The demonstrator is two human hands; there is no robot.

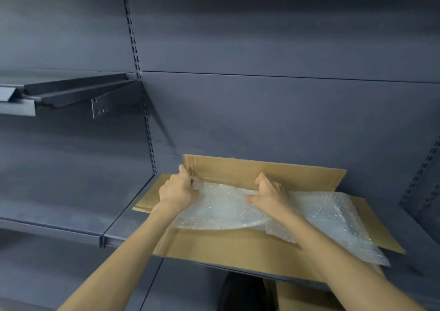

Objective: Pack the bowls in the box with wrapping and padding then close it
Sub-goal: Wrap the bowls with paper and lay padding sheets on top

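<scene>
Pinching the bubble wrap point(221, 206) at the box's point(238, 246) far-left corner, the left hand point(177, 190) curls tight, while the right hand point(267, 195) grips it mid-box against the rear flap point(273, 172).

Box point(238, 246) on shelf point(128, 225); bubble wrap point(226, 208) in box, spilling over right flap point(376, 227); rear flap point(262, 170) behind wrap.
</scene>
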